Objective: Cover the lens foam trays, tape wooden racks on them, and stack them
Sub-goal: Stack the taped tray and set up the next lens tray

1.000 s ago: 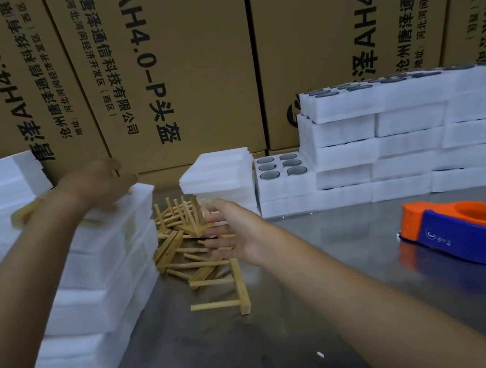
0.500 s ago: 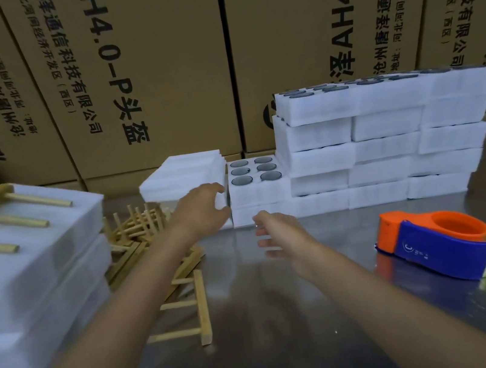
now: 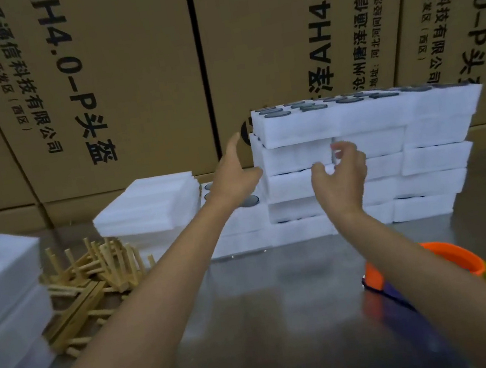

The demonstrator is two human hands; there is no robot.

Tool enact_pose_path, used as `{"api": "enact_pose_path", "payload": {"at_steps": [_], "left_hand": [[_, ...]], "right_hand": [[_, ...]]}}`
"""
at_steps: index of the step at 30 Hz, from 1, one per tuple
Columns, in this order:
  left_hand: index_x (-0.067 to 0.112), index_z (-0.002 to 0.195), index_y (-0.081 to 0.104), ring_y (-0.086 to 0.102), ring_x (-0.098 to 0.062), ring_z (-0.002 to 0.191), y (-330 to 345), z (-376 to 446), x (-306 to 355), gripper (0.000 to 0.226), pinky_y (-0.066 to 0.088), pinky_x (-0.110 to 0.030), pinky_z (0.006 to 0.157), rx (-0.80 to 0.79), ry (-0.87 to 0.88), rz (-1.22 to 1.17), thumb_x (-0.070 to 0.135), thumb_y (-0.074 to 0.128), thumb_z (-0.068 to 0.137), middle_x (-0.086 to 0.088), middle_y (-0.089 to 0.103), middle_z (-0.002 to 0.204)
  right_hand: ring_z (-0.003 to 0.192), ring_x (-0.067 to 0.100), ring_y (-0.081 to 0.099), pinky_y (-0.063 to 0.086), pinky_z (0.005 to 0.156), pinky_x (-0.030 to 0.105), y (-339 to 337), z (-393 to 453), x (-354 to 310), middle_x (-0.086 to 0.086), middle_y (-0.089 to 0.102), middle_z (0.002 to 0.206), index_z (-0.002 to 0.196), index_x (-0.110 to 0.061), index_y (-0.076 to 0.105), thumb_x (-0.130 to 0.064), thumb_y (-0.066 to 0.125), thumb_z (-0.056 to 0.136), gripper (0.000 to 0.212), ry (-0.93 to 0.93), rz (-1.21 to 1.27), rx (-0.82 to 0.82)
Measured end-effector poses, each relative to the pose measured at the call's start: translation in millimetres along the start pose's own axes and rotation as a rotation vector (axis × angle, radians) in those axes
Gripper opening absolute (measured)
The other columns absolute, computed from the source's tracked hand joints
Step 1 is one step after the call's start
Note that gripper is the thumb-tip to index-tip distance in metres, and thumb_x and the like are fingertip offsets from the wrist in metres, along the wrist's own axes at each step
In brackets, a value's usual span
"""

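Both bare forearms reach forward and up from the bottom corners, converging toward the middle. The left hand [image 3: 232, 174] is stretched out flat, palm turned inward toward the right, fingers held together and pointing up and away, the thumb spread off to the right. It holds nothing. The right hand [image 3: 344, 175] is raised at about the same height, just beside the left with a clear gap between them, its back toward the camera. Its fingers [image 3: 345, 148] are curled loosely, thumb apart from them (the fingertips are blurred), and nothing sits in its grasp. Both wrists are straight.
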State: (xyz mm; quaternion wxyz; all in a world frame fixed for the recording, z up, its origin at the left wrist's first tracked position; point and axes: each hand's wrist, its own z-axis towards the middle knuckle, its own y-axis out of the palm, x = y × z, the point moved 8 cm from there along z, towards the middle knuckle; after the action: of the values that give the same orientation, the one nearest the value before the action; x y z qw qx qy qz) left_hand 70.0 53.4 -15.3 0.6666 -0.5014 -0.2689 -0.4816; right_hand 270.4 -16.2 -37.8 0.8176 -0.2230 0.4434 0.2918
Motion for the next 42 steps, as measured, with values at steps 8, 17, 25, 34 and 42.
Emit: {"api": "enact_pose_path", "payload": {"at_steps": [8,17,25,34,42], "left_hand": [[0.032,0.147,0.034,0.056,-0.027,0.111,42.2,51.3,49.9,0.072,0.052,-0.033,0.081,-0.049,0.139,0.148,0.007,0.063,0.086,-0.008,0.051,0.135],[0.028,0.114,0.053,0.051,-0.017,0.06,24.2,45.6,47.9,0.039,0.045,-0.026,0.052,0.179,0.177,0.183,0.01,0.067,0.082,-0.005,0.059,0.088],[0.036,0.101,0.055,0.047,-0.003,0.04,-29.8,-28.0,60.6,0.038,0.039,-0.015,0.036,0.285,0.208,0.11,0.008,0.069,0.08,0.001,0.051,0.065],[0.039,0.104,0.056,0.062,-0.013,0.086,-67.3,-178.4,39.5,0.043,0.055,-0.036,0.076,0.241,0.259,0.271,0.015,0.078,0.076,0.017,0.058,0.11],[0.035,0.108,0.06,0.051,-0.007,0.091,-50.0,-274.2,-28.5,0.046,0.049,-0.031,0.084,0.149,0.215,0.367,0.015,0.082,0.072,0.013,0.051,0.114]], "right_hand": [[0.132,0.022,0.045,0.041,0.093,0.031,-1.2,83.9,-4.6,0.004,0.044,0.149,0.152,-0.017,0.035,-0.019,0.051,0.099,0.056,0.194,0.061,-0.158],[0.087,0.003,0.05,0.04,0.066,0.02,-6.7,81.0,-13.3,-0.002,0.051,0.133,0.143,-0.02,0.051,-0.016,0.057,0.095,0.048,0.266,0.211,-0.241],[0.102,0.02,0.058,0.055,0.095,0.036,-13.4,34.2,-40.7,-0.001,0.052,0.118,0.1,-0.021,0.054,-0.045,0.07,0.089,0.031,0.368,0.374,-0.324],[0.096,0.028,0.068,0.056,0.088,0.045,-32.4,-80.5,-40.8,0.01,0.066,0.114,0.124,0.005,0.056,-0.035,0.076,0.082,0.061,0.408,0.323,-0.687],[0.098,0.028,0.071,0.055,0.082,0.039,-46.4,-178.1,20.0,0.01,0.071,0.112,0.122,-0.007,0.06,-0.029,0.076,0.079,0.051,0.516,0.123,-0.797]]}}
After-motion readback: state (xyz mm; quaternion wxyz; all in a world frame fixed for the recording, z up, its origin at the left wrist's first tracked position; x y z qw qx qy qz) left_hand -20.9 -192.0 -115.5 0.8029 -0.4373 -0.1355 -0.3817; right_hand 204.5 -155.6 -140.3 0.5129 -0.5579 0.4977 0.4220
